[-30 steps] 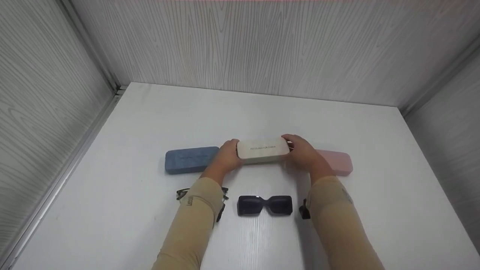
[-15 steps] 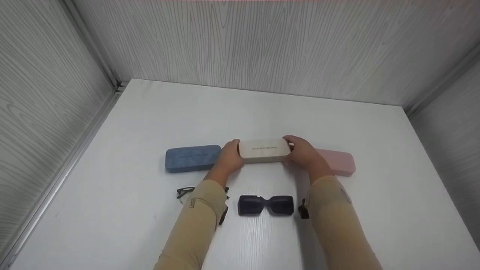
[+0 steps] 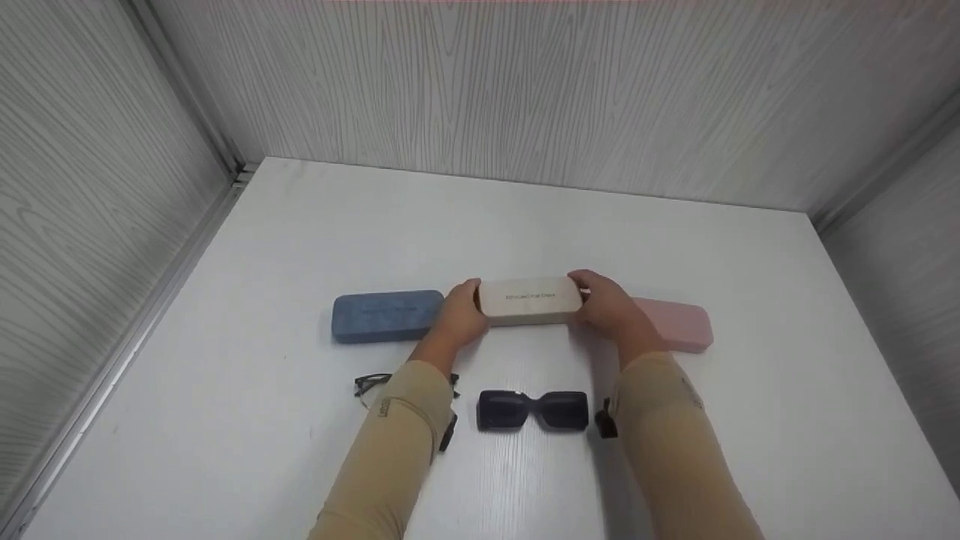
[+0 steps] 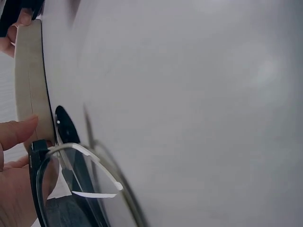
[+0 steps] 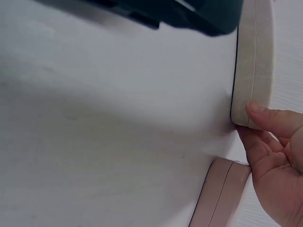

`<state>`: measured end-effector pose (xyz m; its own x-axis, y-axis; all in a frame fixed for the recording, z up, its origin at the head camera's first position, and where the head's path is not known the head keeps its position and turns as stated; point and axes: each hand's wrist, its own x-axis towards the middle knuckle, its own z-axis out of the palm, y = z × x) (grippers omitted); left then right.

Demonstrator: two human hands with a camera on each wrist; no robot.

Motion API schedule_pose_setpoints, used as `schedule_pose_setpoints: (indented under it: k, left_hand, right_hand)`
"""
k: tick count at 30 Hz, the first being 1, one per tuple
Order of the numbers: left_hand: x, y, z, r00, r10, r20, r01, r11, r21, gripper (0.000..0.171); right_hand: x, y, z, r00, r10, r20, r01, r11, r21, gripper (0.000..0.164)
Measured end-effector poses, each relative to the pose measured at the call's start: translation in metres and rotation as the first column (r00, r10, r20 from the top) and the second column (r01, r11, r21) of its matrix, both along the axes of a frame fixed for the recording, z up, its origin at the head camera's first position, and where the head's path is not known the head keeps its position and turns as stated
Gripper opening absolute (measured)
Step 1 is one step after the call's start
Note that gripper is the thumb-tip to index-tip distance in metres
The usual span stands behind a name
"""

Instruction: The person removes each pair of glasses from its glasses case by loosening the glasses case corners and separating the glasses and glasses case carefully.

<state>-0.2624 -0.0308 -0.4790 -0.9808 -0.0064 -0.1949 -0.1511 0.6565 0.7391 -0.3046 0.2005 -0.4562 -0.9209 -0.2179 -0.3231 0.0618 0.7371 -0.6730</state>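
A cream glasses case (image 3: 529,300) with small lettering on its lid lies closed between both hands. My left hand (image 3: 460,315) grips its left end, the thumb against the front side in the left wrist view. At the opposite end my right hand (image 3: 606,306) holds the case, its thumb (image 5: 258,106) on the front by the lid seam. A blue glasses case (image 3: 386,316) sits just left of the left hand, and a pink glasses case (image 3: 679,324) is partly hidden behind the right wrist. Dark sunglasses (image 3: 532,411) lie in front of the cream case.
Clear-lensed eyeglasses (image 3: 371,382) lie under the left forearm, partly covered; they loom close in the left wrist view. A black piece (image 3: 607,418) shows beside the right sleeve. Wood-grain panels (image 3: 480,90) wall the white table (image 3: 300,225) at the back and sides.
The cream case was slightly tilted and has settled flatter on the table, shifting a little right in view. Both hands keep their hold on its ends.
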Motion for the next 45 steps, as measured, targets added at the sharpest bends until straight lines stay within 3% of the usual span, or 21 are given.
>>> schedule_pose_setpoints:
  k: [5,10,15,21,28,34,36,45]
  left_hand:
    - [0.000,0.000,-0.001,1.000,0.011,0.012,-0.011,1.000,0.007,0.061]
    - [-0.002,0.000,0.001,1.000,0.013,0.027,-0.013,1.000,0.020,0.065]
    - [0.000,-0.002,0.008,0.999,0.016,0.049,-0.020,0.997,0.075,0.075]
    - [0.006,-0.006,0.019,1.000,0.002,0.003,-0.002,0.995,0.096,0.076]
    - [0.018,-0.006,0.026,0.994,-0.091,-0.064,0.096,0.991,0.089,0.063]
    - [0.037,-0.003,0.029,0.958,-0.262,-0.112,0.277,0.949,0.152,0.052]
    - [0.044,0.000,0.031,0.949,-0.299,-0.101,0.312,0.936,0.163,0.050]
    - [0.065,0.006,0.034,0.937,-0.341,-0.072,0.349,0.919,0.183,0.049]
  right_hand:
    - [0.001,-0.001,-0.002,0.999,0.019,-0.032,-0.017,0.998,0.065,0.070]
    - [0.002,0.001,0.001,1.000,-0.009,-0.010,0.010,0.999,0.033,0.072]
    - [0.006,0.005,0.011,0.999,-0.039,-0.009,0.039,0.999,-0.018,0.068]
    - [0.013,0.010,0.021,0.996,-0.009,-0.091,0.009,1.000,-0.001,0.057]
    - [0.031,0.017,0.024,0.984,0.026,-0.177,-0.032,0.999,-0.031,0.047]
    - [0.054,0.019,0.024,0.975,0.064,-0.214,-0.089,0.990,-0.111,0.041]
    - [0.061,0.018,0.024,0.971,0.077,-0.226,-0.109,0.985,-0.134,0.038]
    - [0.085,0.018,0.020,0.969,0.098,-0.228,-0.145,0.970,-0.195,0.034]
